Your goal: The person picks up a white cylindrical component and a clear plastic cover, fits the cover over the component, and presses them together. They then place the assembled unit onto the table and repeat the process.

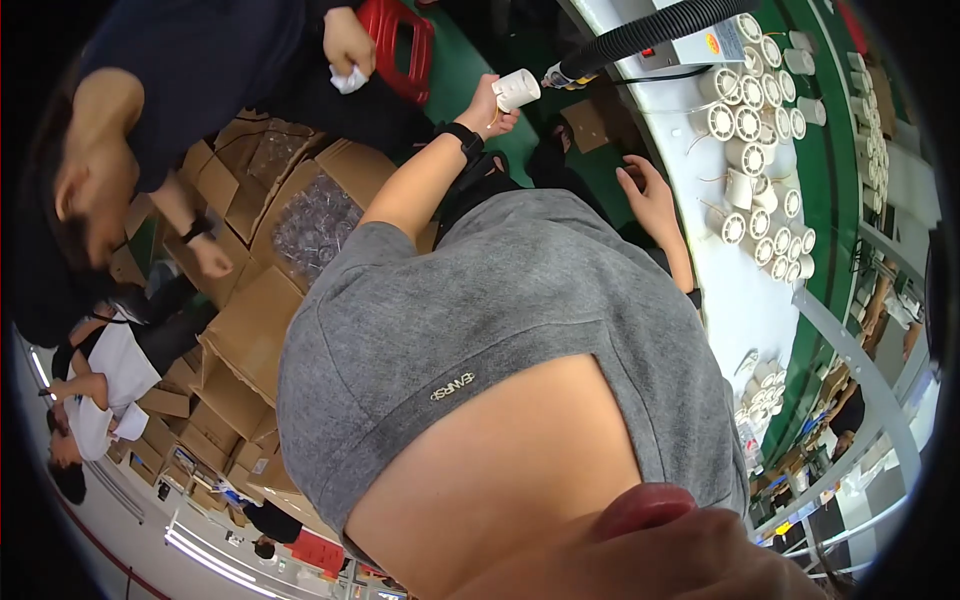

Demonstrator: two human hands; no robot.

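Note:
My left hand [492, 112], with a black band at its wrist, is closed around a white plastic cylinder [517, 90]. The cylinder has slots in its side, and a thin wire hangs below it. Just to its right is the metal tip of a tool [556, 77] on a black corrugated hose [650, 38]; whether they touch I cannot tell. Beside the near edge of the white worktable [685, 165], my right hand [650, 200] has its fingers apart and nothing in them. Several similar white cylinders [748, 122] with vented round ends stand or lie on the table.
A metal box [700, 45] with a red switch sits at the table's far end. To my left are open cardboard boxes [240, 320], one with clear plastic parts [315, 225]. A co-worker [210, 90] leans there, near a red stool [395, 50].

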